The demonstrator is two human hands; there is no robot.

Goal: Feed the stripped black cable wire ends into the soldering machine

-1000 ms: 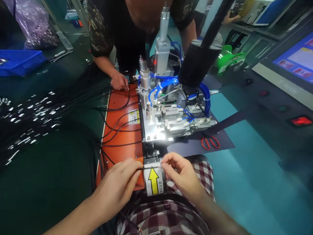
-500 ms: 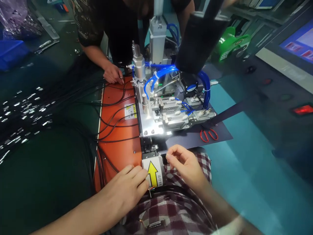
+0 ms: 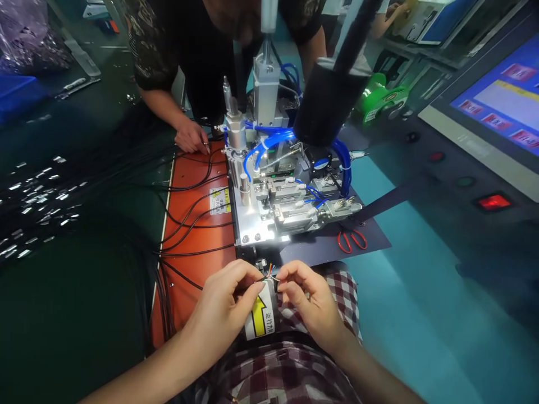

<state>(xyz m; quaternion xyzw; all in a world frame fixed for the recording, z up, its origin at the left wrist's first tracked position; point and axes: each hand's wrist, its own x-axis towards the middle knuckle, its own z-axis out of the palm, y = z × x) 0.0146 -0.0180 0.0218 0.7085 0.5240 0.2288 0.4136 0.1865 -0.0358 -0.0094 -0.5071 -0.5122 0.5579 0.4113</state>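
Note:
My left hand [image 3: 227, 297] is closed in a pinch on the end of a black cable, above a cylindrical housing marked with a yellow arrow [image 3: 259, 322]. Thin coloured wires [image 3: 270, 270], red and blue among them, fan out from between the two hands. From the right, my right hand [image 3: 314, 306] meets them with thumb and forefinger pressed together at a pale wire. Its fingertips partly hide what they grip. Just ahead of both hands stands a metal machine [image 3: 290, 210] with blue air tubes [image 3: 275, 136].
Several black cables [image 3: 196, 210] cross the orange machine bed [image 3: 191, 193]. Across from me, a co-worker's hand [image 3: 191, 136] touches a cable. Red-handled scissors [image 3: 351, 241] lie right of the machine. A touchscreen panel [image 3: 505, 101] stands at the right, with a black cylinder [image 3: 328, 104] hanging overhead.
My left hand has risen from beside the arrow label with the wire-ended cable, bringing it up to my right hand. My right fingers have closed at the wires. The view has shifted slightly.

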